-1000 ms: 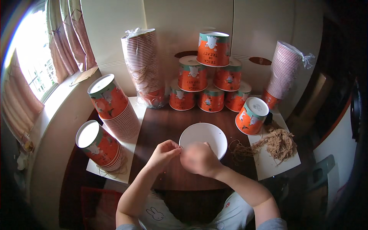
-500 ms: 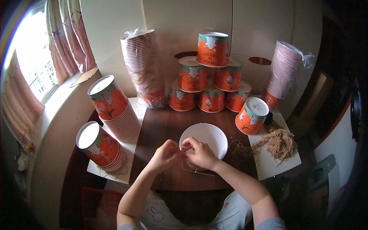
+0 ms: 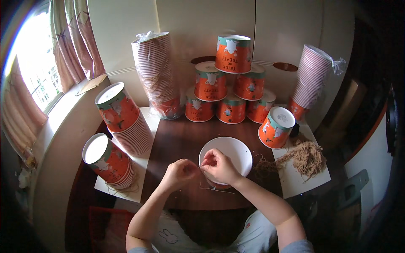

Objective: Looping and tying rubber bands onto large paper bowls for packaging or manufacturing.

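A round paper bucket [image 3: 238, 156], white inside with a bit of orange on its outer wall, stands open end up in front of me. At its near left rim, my left hand [image 3: 180, 173] and my right hand [image 3: 219, 165] come close together with fingers pinched. Between the fingertips runs a thin cord, hard to make out. A pale length of cord [image 3: 217, 190] hangs below my hands and trails along the near side of the bucket. My right hand covers part of the rim and the bucket's inside.
Orange-and-green buckets form a pyramid [image 3: 230, 86] at the back. Bagged bucket stacks stand behind left [image 3: 156, 71] and right [image 3: 312, 76]. Two stacks [image 3: 122, 118] sit on the left. One upturned bucket [image 3: 276, 128] and a heap of brown twine [image 3: 310, 159] lie right.
My left hand has shifted slightly left and down, opening a small gap from my right hand. The right fingertips have risen a little. The bucket stays in place.
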### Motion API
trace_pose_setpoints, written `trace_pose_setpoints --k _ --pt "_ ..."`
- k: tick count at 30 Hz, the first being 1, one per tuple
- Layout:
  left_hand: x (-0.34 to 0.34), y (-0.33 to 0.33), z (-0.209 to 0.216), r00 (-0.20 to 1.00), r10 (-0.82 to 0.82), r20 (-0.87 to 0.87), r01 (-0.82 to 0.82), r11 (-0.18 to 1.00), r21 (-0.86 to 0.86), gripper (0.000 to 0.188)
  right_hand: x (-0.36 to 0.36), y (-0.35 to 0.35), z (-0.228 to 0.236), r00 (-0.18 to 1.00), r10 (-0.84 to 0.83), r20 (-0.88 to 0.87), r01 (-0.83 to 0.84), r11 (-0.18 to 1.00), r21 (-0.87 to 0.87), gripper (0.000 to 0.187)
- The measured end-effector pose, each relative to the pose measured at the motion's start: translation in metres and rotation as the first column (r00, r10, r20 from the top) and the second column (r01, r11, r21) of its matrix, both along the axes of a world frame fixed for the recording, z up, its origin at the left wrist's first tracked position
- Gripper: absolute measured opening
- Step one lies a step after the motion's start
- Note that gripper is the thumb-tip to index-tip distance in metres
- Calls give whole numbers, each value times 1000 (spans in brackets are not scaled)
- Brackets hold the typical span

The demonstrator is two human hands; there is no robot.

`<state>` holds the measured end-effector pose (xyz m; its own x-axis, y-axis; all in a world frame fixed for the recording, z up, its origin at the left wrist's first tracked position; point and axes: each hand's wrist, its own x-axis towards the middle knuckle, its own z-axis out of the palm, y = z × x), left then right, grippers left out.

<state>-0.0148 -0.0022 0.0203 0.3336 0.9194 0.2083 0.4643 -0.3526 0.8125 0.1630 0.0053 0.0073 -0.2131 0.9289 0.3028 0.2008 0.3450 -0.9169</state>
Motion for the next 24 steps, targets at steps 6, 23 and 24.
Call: trace_pose_setpoints --k 6,23,24 --pt "4 0 -8 985 59 -160 -46 995 84 16 -1 2 -2 998 34 -55 -36 999 -22 20" --pt "9 -2 -21 977 128 -169 -73 952 298 13 -2 4 -7 994 62 -94 -66 997 -39 19" --pt "9 -1 -21 974 116 -195 -57 956 287 13 -1 3 -7 994 60 -91 -64 997 -48 19"
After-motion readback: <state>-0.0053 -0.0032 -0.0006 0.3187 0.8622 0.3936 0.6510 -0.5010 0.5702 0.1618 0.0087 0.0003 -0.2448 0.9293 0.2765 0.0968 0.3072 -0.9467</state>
